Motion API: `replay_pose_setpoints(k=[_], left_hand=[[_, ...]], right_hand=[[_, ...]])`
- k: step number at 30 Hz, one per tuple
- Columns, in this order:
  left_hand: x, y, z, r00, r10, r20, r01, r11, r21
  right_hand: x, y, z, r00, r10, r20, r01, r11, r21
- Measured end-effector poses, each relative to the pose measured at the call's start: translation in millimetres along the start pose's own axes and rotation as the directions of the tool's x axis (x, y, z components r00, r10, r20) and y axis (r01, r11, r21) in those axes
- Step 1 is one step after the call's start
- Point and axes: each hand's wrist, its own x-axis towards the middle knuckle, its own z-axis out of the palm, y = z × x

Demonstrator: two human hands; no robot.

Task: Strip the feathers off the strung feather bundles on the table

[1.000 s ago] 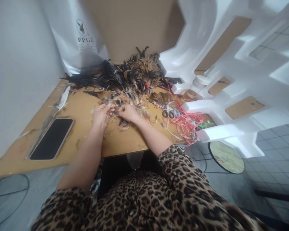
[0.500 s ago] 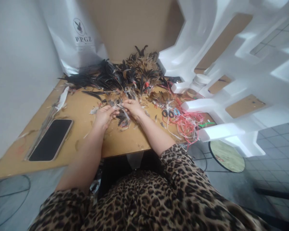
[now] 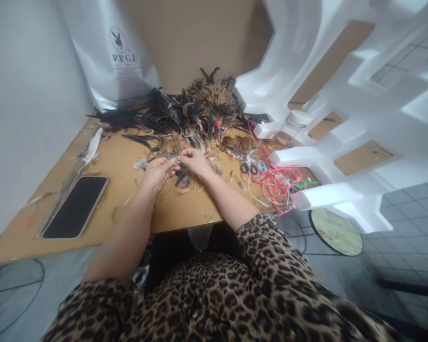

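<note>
While left hand [image 3: 156, 174] and right hand [image 3: 195, 161] pinch the pale base of a brown feather tuft [image 3: 171, 144] over the tabletop [image 3: 185, 211], dark feather pile [image 3: 164, 113] lies just behind, phone [image 3: 76, 207] well off left.

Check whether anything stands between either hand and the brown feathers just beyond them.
Nothing visible does: left hand and right hand are both at the near edge of the brown feathers, their exact grip too small to make out. The phone lies well left, the pink strings right.
</note>
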Motion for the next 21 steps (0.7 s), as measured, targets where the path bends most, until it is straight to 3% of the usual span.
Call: replay_pose_setpoints(k=[9,21], left_hand=[[0.2,-0.7,0.3,1.0,0.016,-0.024,-0.014,0.996,0.084],[0.2,0.3,-1.2,1.0,0.007,-0.009,-0.006,0.997,0.074]], right_hand=[[-0.9,0.9,0.2,0.999,0.036,-0.005,-0.036,0.999,0.005],[-3.5,-5.5,1.5,0.985,0.172,-0.026,-0.158,0.947,0.279]])
